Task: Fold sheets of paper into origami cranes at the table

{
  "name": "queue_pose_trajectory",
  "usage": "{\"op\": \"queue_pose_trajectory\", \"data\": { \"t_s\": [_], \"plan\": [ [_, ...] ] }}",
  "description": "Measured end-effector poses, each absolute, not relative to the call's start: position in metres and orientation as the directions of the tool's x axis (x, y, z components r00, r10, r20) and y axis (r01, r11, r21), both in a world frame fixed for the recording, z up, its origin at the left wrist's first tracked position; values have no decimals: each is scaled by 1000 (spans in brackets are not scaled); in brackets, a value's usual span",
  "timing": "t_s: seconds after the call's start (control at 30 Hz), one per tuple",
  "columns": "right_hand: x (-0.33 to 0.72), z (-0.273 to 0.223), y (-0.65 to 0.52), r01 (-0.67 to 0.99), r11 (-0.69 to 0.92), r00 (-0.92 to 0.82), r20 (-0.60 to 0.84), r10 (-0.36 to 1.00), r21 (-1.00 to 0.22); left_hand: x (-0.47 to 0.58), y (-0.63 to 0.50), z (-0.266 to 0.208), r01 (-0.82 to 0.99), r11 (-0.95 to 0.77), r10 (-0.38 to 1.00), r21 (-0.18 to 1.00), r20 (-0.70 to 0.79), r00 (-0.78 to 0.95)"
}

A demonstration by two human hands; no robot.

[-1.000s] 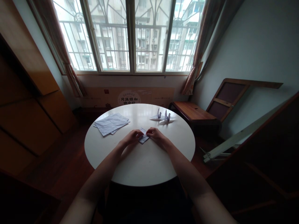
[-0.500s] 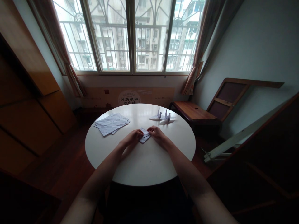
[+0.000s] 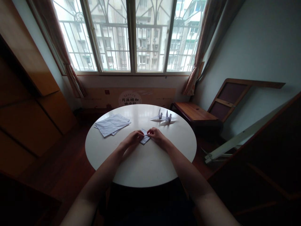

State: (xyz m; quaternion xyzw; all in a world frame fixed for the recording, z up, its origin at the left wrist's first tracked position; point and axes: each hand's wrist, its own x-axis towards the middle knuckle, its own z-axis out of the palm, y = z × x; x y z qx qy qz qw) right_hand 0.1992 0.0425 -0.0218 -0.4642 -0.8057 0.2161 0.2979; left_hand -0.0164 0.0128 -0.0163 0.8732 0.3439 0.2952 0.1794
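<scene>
A small folded piece of pale paper [image 3: 145,140] lies near the middle of the white round table [image 3: 141,171]. My left hand [image 3: 135,137] grips its left side, fingers closed at the edge. On the other side my right hand [image 3: 156,135] pinches the paper's upper right part between thumb and fingers. The fingertips of both hands nearly meet over it and hide some of the folds. Beyond my right hand two folded paper cranes [image 3: 168,117] stand side by side. Several creased paper sheets [image 3: 112,124] lie stacked at the table's back left.
A low wooden bench [image 3: 195,112] stands behind the table on the right, beside a wooden panel [image 3: 227,99] leaning on the wall. A printed cardboard box [image 3: 152,94] sits under the barred window [image 3: 150,47]. Wooden cabinets [image 3: 21,125] line the left.
My right hand's fingertips have shifted slightly left over the folded paper. My left hand and the paper have hardly moved. The cranes and the sheets stay as they were.
</scene>
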Motion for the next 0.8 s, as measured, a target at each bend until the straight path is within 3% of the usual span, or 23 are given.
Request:
{"op": "queue_pose_trajectory", "data": {
  "t_s": [0.2,0.43,0.6,0.8],
  "plan": [
    [202,-19,44,575,481,-330,350,877,-663,-17,14,-18,607,-643,765,467,401,503],
    [202,-21,44,644,467,-302,359,883,-606,-22,13,-13,666,-644,761,376,401,509],
    [200,-24,41,680,490,-368,325,871,-545,-21,13,-11,660,-636,769,400,397,501],
    [207,-20,40,753,444,-325,312,893,-486,-22,16,-13,643,-627,778,439,392,491]
  ]
}}
